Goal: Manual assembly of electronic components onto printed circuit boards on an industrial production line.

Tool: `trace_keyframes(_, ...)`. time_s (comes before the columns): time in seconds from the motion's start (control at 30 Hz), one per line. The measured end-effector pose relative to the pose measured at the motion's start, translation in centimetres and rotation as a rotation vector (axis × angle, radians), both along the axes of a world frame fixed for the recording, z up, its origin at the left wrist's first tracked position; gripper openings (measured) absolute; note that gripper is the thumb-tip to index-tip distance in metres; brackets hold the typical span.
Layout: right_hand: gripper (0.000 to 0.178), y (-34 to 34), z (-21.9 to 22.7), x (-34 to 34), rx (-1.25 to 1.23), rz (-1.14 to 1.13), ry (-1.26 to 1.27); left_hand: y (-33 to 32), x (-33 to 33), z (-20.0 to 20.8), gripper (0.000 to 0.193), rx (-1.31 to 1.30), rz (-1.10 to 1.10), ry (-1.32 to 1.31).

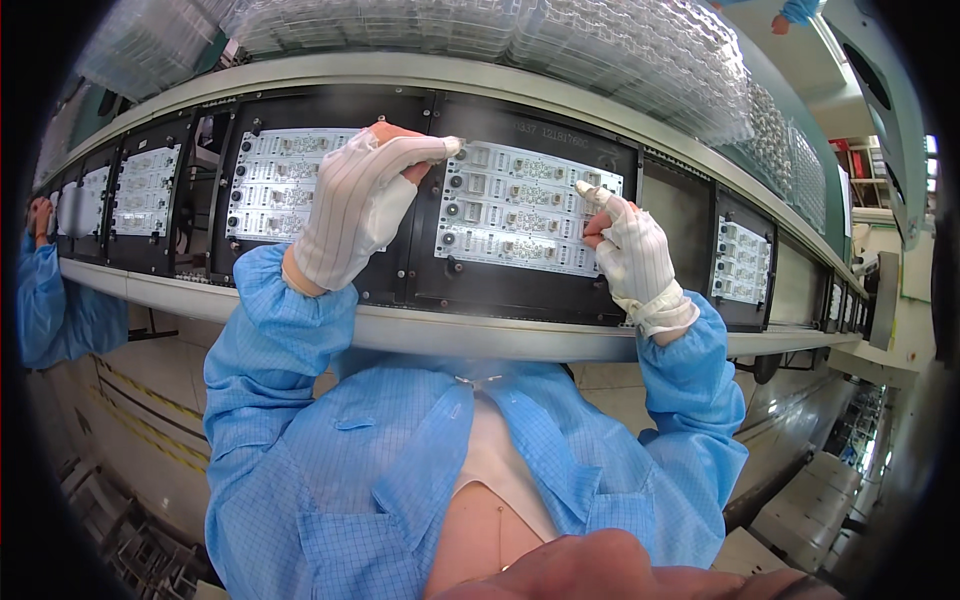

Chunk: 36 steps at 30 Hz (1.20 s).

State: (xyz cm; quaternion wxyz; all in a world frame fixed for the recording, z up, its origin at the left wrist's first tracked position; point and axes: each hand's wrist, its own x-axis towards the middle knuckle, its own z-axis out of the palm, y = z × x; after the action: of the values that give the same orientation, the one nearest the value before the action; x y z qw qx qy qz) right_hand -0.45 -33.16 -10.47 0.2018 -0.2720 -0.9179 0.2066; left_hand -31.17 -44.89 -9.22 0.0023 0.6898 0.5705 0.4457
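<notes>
A white circuit board panel (pixel 515 217) with several rows of small components lies in a black carrier plate (pixel 500 293) in front of me. Dark round knobs line its left edge. My left hand (pixel 350 205), in a striped white glove with some bare fingers, reaches to the panel's upper left corner. Its fingertips are pressed together beside a knob; whatever they hold is too small to make out. My right hand (pixel 637 252), gloved likewise, is at the panel's right edge. Its index finger stretches onto the board, apart from the thumb lower down.
Another board panel (pixel 275 185) lies in the carrier to the left, partly behind my left hand. More carriers with a panel (pixel 743 262) follow along the conveyor rail (pixel 480 332). Stacked clear plastic trays (pixel 630 60) stand behind. A co-worker's blue sleeve (pixel 50 300) shows at far left.
</notes>
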Motion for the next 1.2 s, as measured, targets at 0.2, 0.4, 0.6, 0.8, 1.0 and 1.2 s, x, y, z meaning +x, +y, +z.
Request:
trace_keyframes(0.2,0.057,-0.7,0.1,-0.5,0.148,0.093,-0.078,-0.9,0.0,1.2,0.031,-0.001,-0.055,-0.053)
trace_keyframes(0.4,0.05,-0.9,-2.3,0.9,0.321,0.169,0.004,2.1,-3.6,4.0,0.036,-0.005,-0.038,0.28)
trace_keyframes(0.6,0.049,-0.2,0.5,1.7,0.145,0.126,-0.074,17.0,-10.0,6.6,0.022,0.075,0.153,0.38)
trace_keyframes(0.8,0.042,2.5,3.2,1.5,0.236,0.12,-0.339,28.0,-12.3,4.7,0.034,0.032,0.144,0.515)
trace_keyframes(1.0,0.042,10.7,8.0,0.4,0.227,-0.074,-0.033,29.2,-12.5,6.5,0.032,-0.225,0.122,0.557)
trace_keyframes(1.2,0.041,24.6,7.1,-2.8,0.433,-0.303,0.012,26.7,-12.2,8.4,0.032,-0.095,0.126,0.382)
